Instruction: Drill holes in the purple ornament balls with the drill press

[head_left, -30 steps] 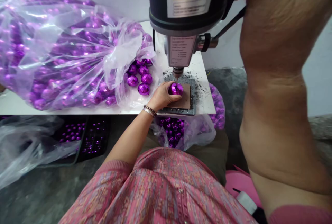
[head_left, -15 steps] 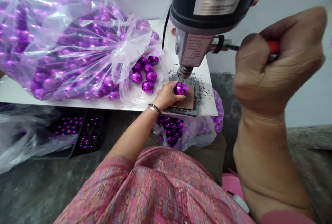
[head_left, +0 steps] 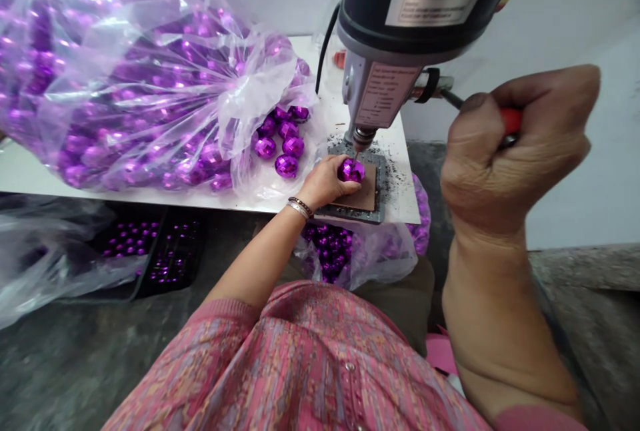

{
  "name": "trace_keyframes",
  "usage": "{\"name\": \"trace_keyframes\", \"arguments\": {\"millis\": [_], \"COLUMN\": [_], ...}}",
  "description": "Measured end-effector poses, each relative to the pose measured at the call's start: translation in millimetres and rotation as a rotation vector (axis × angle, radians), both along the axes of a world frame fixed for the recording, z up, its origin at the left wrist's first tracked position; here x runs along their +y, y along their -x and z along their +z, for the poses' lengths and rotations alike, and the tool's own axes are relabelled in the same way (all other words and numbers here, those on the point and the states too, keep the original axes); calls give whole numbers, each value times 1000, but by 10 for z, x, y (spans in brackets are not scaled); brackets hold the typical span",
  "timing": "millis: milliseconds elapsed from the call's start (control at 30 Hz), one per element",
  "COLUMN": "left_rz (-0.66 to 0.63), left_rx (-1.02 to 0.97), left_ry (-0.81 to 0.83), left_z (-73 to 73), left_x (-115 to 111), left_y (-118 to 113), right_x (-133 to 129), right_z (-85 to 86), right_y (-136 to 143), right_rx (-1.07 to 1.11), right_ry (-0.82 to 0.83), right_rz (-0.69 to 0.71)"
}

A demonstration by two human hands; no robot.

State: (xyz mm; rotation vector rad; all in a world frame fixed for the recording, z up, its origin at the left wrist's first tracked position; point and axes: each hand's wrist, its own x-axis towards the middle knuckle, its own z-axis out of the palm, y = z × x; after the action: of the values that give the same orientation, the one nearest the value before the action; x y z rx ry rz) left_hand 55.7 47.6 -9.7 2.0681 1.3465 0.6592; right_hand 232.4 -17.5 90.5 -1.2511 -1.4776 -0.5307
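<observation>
My left hand [head_left: 327, 183] grips a shiny purple faceted ball [head_left: 351, 170] on the brown board [head_left: 367, 192] that lies over the metal base [head_left: 381, 181] of a drill press [head_left: 383, 78]. Right above the ball is the drill bit [head_left: 357, 154], its tip at the ball's top; whether it has entered I cannot tell. My right hand [head_left: 510, 151] is closed round the red-ended feed lever [head_left: 511, 123] at the machine's right side. Several loose purple balls [head_left: 287, 166] lie to the left of my left hand, at the mouth of a clear plastic bag [head_left: 255, 94].
The big bag, full of purple balls, covers the left of the white table [head_left: 200, 201]. Dark shavings surround the base. Below the table edge are an open bag of purple balls [head_left: 330, 251] and dark crates [head_left: 173, 258] with more. A black cable [head_left: 325, 51] hangs behind the drill.
My right hand has swung downward and a little left with the lever. The left hand still holds the ball under the bit. The view has shifted slightly.
</observation>
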Motion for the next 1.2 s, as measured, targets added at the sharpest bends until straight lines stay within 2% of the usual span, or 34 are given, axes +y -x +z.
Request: {"name": "trace_keyframes", "arguments": {"millis": [233, 400, 533, 800, 1033, 1200], "left_rz": [8, 6, 1, -9, 7, 10], "left_rx": [4, -12, -21, -17, -27, -58], "left_ry": [12, 9, 1, -10, 7, 11], "left_z": [-19, -19, -17, -33, -44, -59], "left_x": [-2, -13, -15, -14, -33, -26], "left_y": [-1, 3, 10, 23, 28, 27], "right_x": [-10, 18, 29, 34, 85, 128], "right_z": [-71, -134, -191, -250, -362, -466], "right_y": [12, 31, 37, 58, 63, 50], "right_rx": [19, -23, -9, -31, 26, 7], "right_ry": [-14, -102, -87, -146, -208, -251], "right_rz": [15, -24, -47, -29, 52, 31]}}
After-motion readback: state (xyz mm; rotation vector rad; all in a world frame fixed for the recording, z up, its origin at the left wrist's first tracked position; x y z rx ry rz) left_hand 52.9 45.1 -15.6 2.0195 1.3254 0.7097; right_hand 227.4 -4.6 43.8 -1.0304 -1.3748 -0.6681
